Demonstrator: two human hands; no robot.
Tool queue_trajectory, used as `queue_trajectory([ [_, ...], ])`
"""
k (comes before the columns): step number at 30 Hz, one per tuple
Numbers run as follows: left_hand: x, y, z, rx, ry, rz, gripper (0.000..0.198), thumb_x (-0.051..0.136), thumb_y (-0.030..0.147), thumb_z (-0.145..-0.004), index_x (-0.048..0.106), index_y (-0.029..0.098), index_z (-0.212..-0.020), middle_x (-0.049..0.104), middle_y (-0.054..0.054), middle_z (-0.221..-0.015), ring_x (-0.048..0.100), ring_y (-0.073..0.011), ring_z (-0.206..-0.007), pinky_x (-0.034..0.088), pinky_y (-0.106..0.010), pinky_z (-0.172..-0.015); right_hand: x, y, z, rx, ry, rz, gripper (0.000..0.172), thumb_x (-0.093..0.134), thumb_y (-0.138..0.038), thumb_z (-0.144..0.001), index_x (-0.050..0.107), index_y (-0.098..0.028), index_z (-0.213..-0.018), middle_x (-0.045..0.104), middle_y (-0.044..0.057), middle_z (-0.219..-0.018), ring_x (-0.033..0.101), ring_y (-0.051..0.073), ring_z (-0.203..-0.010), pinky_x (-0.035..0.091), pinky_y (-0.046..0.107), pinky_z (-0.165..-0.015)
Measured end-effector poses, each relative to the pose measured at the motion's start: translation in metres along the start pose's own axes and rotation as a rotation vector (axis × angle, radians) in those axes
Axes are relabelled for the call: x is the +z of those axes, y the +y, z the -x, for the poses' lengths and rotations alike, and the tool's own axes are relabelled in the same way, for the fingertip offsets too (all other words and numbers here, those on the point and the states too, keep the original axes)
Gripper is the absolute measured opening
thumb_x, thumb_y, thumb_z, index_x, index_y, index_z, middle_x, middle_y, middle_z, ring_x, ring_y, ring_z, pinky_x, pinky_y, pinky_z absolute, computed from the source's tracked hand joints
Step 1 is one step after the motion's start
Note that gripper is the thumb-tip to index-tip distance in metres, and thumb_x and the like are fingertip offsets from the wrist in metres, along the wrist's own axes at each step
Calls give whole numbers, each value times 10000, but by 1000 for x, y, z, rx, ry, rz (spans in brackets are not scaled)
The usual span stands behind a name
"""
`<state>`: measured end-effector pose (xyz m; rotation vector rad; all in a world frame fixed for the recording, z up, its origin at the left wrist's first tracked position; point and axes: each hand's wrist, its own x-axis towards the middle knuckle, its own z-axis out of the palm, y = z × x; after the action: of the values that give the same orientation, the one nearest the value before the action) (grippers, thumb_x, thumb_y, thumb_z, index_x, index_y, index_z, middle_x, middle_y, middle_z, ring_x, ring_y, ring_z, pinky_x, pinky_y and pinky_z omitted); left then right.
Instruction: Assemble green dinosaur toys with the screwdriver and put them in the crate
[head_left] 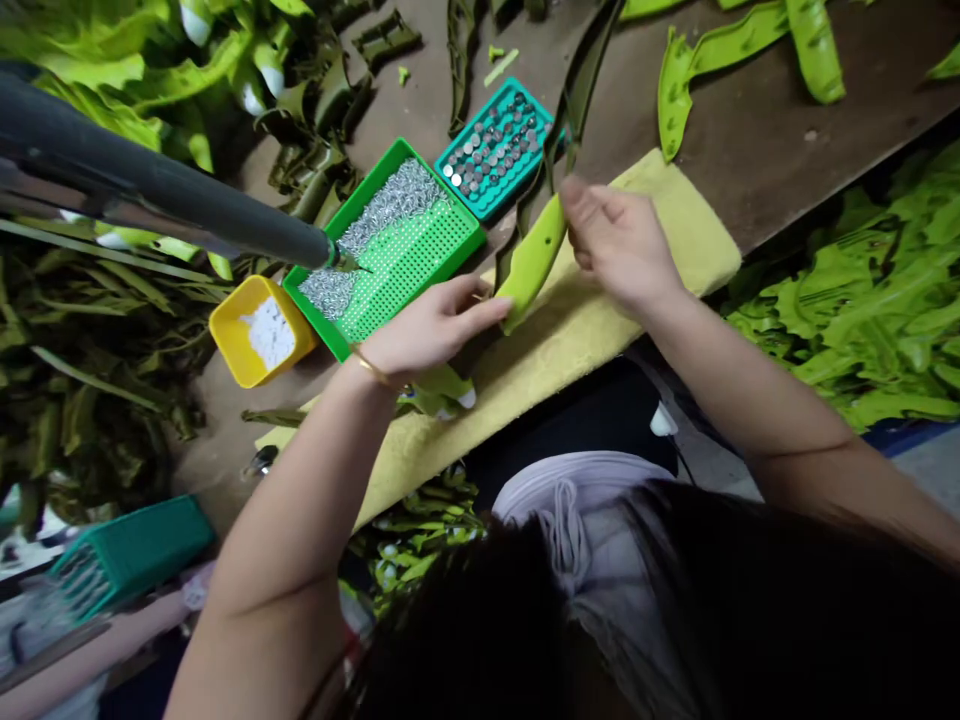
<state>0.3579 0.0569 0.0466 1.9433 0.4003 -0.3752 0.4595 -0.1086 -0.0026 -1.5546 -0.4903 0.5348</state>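
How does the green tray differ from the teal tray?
The green tray is larger than the teal tray. The green tray holds loose heaps of tiny silver pieces on a perforated grid; the teal tray holds round metal studs in neat rows. Both are shallow and rectangular.

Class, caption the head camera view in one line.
Left hand and right hand hold a green leaf-shaped piece over a yellow towel, beside a green tray of studs.
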Motion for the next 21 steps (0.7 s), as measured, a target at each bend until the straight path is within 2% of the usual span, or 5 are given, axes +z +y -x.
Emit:
queue_trajectory([
  [2, -8, -7, 7, -117, -41, 58, 471, 639, 638, -784, 559, 176, -823, 588, 0, -649, 585, -149, -580, 455, -262, -518, 9, 3, 7, 66, -90, -2, 554, 520, -743, -788, 421, -223, -622, 353, -49, -571, 306, 89, -513, 229, 279, -490],
  [5, -12, -11, 5, -88, 34, 66, 408, 642, 583, -802, 558, 184, -812, 544, 20, -647, 523, -115, -550, 416, -238, -489, 35, 10, 25, 133, -156, 41, 525, 610, -692, -757, 501, -192, -641, 433, -54, -570, 372, 75, -523, 260, 261, -507],
  [13, -5, -9, 1, -76, 47, 173, 322, 625, 454, -866, 485, 184, -761, 476, 22, -670, 462, -90, -592, 411, -221, -523, 82, 18, 37, 112, 58, -99, 407, 584, -565, -842, 498, -193, -701, 574, -28, -621, 497, 86, -560, 330, 252, -553],
  [18, -10, -16, 3, -106, -30, 21, 313, 515, 469, -919, 536, 176, -810, 555, -3, -694, 529, -129, -615, 458, -273, -582, 59, 9, 41, 130, -136, 23, 446, 568, -582, -847, 514, -192, -638, 509, -46, -547, 453, 82, -515, 322, 255, -523],
  [21, 2, -29, 14, -50, 24, -285, 328, 529, 482, -903, 583, 158, -909, 633, -41, -809, 590, -181, -733, 490, -330, -689, 33, -18, 27, -28, -155, 202, 484, 524, -580, -880, 540, -189, -594, 429, -50, -511, 426, 83, -524, 332, 259, -534],
])
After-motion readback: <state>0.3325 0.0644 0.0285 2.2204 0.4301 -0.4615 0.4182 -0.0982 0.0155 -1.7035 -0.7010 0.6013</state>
